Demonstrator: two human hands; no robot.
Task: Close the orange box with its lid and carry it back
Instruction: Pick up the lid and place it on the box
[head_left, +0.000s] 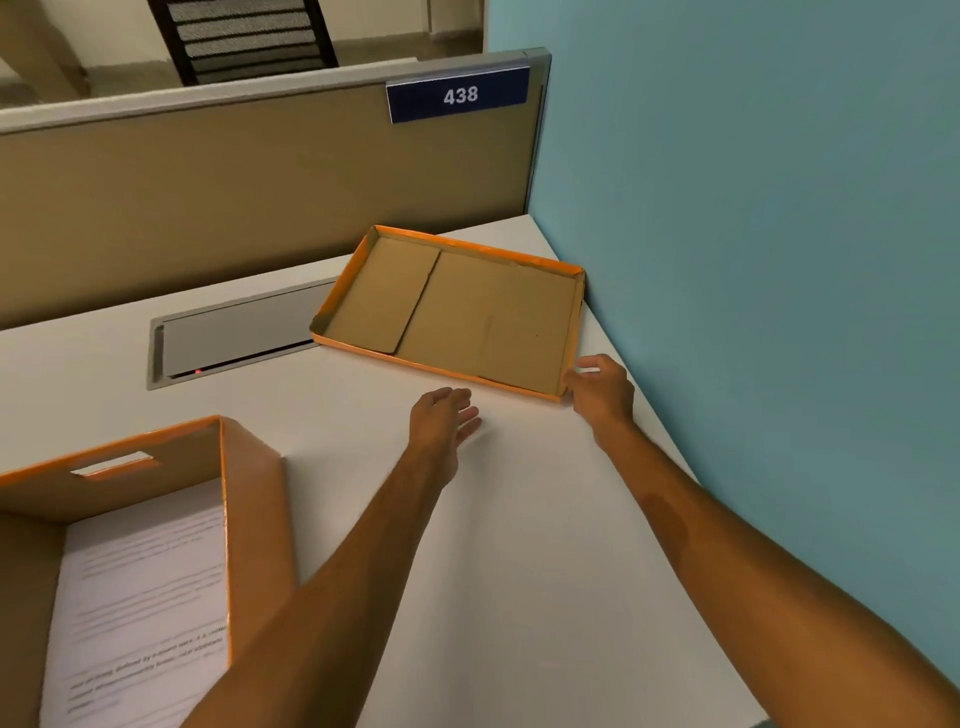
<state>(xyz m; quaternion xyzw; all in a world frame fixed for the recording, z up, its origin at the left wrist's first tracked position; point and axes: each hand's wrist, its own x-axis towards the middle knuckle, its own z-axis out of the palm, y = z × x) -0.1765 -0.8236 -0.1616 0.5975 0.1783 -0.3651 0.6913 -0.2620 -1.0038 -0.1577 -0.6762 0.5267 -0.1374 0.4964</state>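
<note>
The orange box (249, 499) stands open at the lower left of the white desk, with printed paper lying inside and a handle slot in its far wall. Its lid (467, 312) lies upside down at the desk's far right corner, brown cardboard inside, orange rim. My right hand (602, 389) touches the lid's near right corner, fingers curled at the rim. My left hand (441, 421) hovers open over the desk just short of the lid's near edge, holding nothing.
A grey cable hatch (234, 332) is set into the desk (519, 545) left of the lid. A tan partition (234, 197) with a blue "438" sign (460, 95) backs the desk. A teal wall (753, 260) bounds the right side.
</note>
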